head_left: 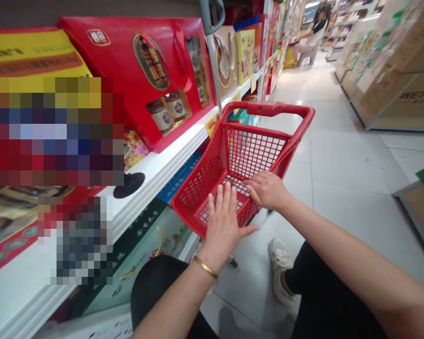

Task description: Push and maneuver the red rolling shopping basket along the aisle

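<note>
A red plastic shopping basket [256, 146] with a grid of holes and a raised handle stands on the floor beside the shelf; no goods show inside it. My left hand [223, 216], with a gold bangle at its wrist, is over the near end of the basket, fingers spread and nothing held. Over the basket's right rim is my right hand [267, 189], palm down, its thumb apart from the fingers and nothing visible in it. Whether either hand presses on the rim cannot be made out.
Along the left runs a white shelf [183, 141] with a red gift box [116, 56] and other boxes. Stacked cartons [406, 99] stand at the right. Far down the aisle a person [313, 35] sits on a chair. My shoe [281, 270] is on the tiled floor.
</note>
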Motion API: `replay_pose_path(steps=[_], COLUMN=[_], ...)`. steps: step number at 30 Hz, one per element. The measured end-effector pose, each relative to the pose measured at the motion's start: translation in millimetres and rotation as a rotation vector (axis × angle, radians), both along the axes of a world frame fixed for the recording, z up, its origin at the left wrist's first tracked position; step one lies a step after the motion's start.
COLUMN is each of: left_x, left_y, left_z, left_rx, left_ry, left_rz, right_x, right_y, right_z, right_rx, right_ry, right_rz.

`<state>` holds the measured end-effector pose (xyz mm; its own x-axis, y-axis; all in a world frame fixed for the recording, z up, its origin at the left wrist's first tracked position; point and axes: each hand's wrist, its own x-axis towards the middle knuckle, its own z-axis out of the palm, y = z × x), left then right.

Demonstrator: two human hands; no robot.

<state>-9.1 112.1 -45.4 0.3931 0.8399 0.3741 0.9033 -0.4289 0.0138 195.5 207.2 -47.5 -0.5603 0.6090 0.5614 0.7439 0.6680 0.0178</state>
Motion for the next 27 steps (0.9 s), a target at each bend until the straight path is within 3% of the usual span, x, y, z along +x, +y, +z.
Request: replay_pose_path(steps=[6, 13, 19, 22, 27], left_x=[-2, -27, -23, -23, -31], left_y=[-8, 13, 22, 27, 35], left_z=[-1.0, 4.3, -1.5, -4.8, -4.3], left_rx=[-0.016, -0.031, -0.056, -0.052, -0.053], left_ry=[-0.001, -0.061, -0.116, -0.152, -0.177], left_rz=[-0.129, -0.032, 0.025, 0.053, 0.027], right_x=[1, -10, 0, -9, -45], right_y=[-22, -25, -27, -29, -46], right_z=[-3.3, -7.5, -6.6, -7.4, -19.8], right_rx=[0.032, 0.047, 0.098, 0.109, 0.108], right_ry=[0.085, 0.110, 0.178, 0.216, 0.152], right_rz=[-0.040, -0.101, -0.251, -0.321, -0.134])
